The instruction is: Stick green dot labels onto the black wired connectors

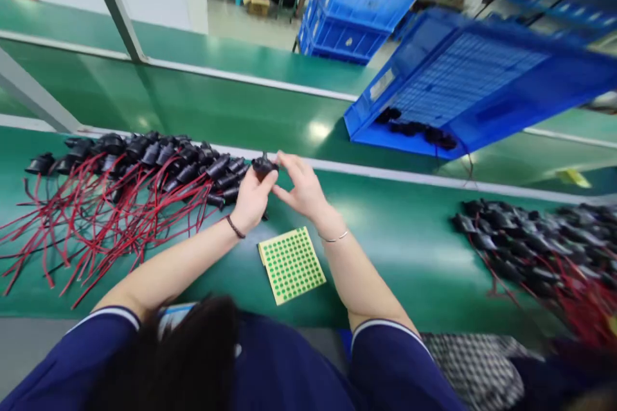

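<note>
A small black connector (263, 166) is held above the green bench (395, 237), close to the white strip at its far edge. It is pinched from the left by the fingers of the left hand (250, 200) and from the right by the fingertips of the right hand (301, 187). It appears dark, rounded and glossy; finer detail is blurred. Just to its left, a row of like connectors with red wires (120, 199) is spread, and another heap (535, 237) lies well apart on the right. Bare bench is left between them, where a green dot sticker sheet (292, 264) lies near the wrists. A tilted blue crate (482, 83) rests beyond the strip.
</note>
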The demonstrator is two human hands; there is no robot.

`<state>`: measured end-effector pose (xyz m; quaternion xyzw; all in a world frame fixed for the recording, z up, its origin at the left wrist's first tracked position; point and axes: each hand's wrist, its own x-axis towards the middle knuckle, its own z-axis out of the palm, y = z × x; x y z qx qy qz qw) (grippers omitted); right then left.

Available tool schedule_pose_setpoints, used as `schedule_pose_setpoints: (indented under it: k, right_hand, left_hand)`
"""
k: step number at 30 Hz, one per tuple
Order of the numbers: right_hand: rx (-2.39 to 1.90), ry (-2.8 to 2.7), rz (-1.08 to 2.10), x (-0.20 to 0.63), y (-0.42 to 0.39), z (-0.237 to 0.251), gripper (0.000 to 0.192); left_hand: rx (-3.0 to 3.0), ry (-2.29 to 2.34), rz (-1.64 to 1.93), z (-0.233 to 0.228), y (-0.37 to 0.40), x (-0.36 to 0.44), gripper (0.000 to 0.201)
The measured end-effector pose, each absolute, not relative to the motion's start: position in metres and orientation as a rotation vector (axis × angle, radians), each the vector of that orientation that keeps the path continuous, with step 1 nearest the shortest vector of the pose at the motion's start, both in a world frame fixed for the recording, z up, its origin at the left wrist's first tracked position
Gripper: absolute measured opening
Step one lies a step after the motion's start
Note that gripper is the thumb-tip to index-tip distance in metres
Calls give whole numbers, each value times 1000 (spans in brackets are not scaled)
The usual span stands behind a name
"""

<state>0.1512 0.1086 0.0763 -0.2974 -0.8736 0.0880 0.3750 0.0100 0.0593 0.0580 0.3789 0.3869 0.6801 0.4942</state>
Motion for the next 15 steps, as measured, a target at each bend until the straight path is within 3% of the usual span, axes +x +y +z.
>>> schedule_pose_setpoints:
  k: [2, 5, 11, 15]
  right_hand:
    - [-874, -2243, 253, 174, 96, 75, 40]
    - [-980, -2383, 461, 212, 74, 65, 13]
    - [-1121, -2533, 655, 243, 44, 35, 11]
    - [-1140, -2515, 674, 241, 41, 28, 13]
  left_hand:
    - [968, 964, 1657, 51, 57, 7, 45]
    - [1126, 963, 1549, 37, 46, -2, 45]
    - [1345, 978, 1348, 17, 20, 2, 54]
    - [1399, 979, 1307, 12, 15, 6, 49]
